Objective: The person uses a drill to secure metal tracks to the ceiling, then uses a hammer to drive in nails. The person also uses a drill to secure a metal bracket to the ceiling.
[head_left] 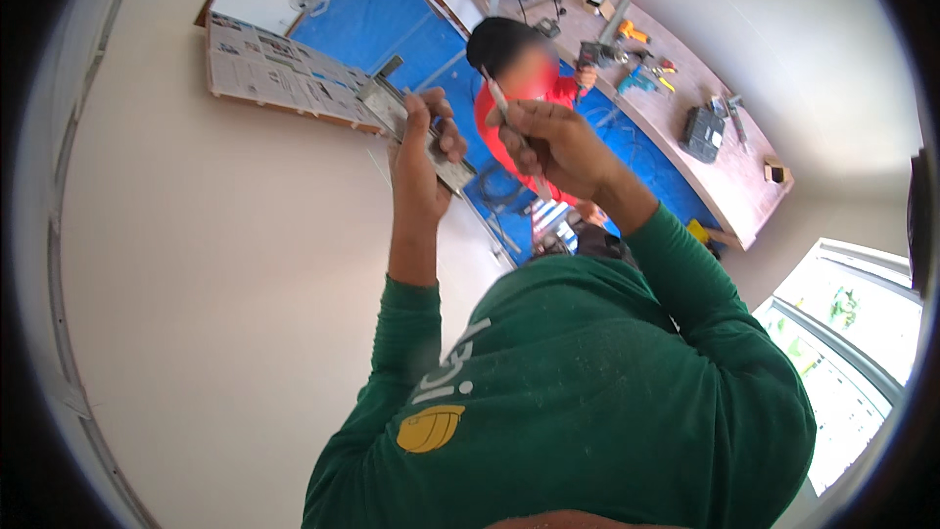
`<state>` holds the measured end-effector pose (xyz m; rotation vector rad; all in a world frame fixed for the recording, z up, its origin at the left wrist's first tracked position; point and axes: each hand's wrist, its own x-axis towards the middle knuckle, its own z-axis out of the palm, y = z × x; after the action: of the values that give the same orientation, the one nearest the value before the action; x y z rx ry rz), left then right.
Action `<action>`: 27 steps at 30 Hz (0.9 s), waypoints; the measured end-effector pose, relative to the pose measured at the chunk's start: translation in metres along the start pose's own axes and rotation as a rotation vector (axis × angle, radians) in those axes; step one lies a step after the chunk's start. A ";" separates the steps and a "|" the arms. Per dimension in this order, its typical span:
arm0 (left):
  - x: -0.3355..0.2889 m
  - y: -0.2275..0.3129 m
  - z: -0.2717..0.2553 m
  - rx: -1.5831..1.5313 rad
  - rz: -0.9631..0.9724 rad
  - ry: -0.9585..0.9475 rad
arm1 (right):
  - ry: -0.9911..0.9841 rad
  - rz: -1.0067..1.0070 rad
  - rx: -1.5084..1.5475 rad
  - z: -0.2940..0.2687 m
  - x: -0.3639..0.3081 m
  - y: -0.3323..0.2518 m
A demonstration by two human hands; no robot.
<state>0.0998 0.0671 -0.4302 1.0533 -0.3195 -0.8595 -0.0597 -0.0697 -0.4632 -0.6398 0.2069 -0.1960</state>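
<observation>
My left hand [423,142] is raised in front of me, with its fingers curled round a long, flat greyish metal plate [454,174]. The plate slants from upper left to lower right and has a short dark tab at its upper end; its exact kind is unclear. To the right, my right hand [556,142] pinches a slim, pale, stick-like tool [498,96] between thumb and fingers. One end of this tool points up, while a flat pale end shows below the fingers. The two held things are apart from each other.
Beyond my hands, a person in red [487,116] with a dark head covering stands close to a power drill [599,54]. A long workbench [720,181] carries tools and a black case [703,132]. A paper-covered ledge [259,69] juts out at left. Blue sheeting [367,10] lies below.
</observation>
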 end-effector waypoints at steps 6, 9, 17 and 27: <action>-0.026 -0.041 -0.011 0.314 -0.142 -0.012 | 0.196 -0.285 0.161 -0.007 0.014 0.020; -0.041 -0.075 0.000 0.297 -0.094 -0.034 | 0.272 -0.339 0.231 0.000 0.017 0.023; -0.032 -0.080 0.000 0.379 -0.013 -0.077 | 0.248 -0.456 0.201 -0.020 0.020 0.036; -0.032 -0.086 -0.048 0.007 -0.327 -0.036 | 0.316 -0.497 -1.053 -0.080 -0.032 -0.056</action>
<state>0.0690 0.1029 -0.5223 1.1141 -0.1819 -1.1712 -0.1169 -0.1518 -0.4877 -1.7122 0.4608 -0.6891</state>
